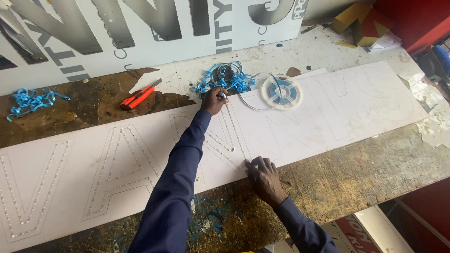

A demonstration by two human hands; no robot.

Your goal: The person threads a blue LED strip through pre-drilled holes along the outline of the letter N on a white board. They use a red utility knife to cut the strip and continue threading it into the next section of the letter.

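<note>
— On the long white board (328, 117), where's that left hand (213, 100)?

— Stretched out to the far edge, fingers closed round a thin strip (243, 100) it presses onto the board, just under the tangle of blue peelings (225, 77). That strip curves away to the round reel (281, 92) lying flat beside it.

— And the right hand (263, 180)?

— Nearer, at the board's front edge. It grips nothing; the fingers lie spread and flat, the tips pinning down the lower end of the dotted letter outline (225, 140).

— What else is around?

— Left of the peelings, an orange utility knife (139, 96) rests on the worn, stained workbench (365, 173). A second heap of blue scraps (30, 100) sits far left. Behind everything leans a big panel (117, 42) with grey lettering, and a yellow-and-red box (363, 23) sits in the far corner.
</note>
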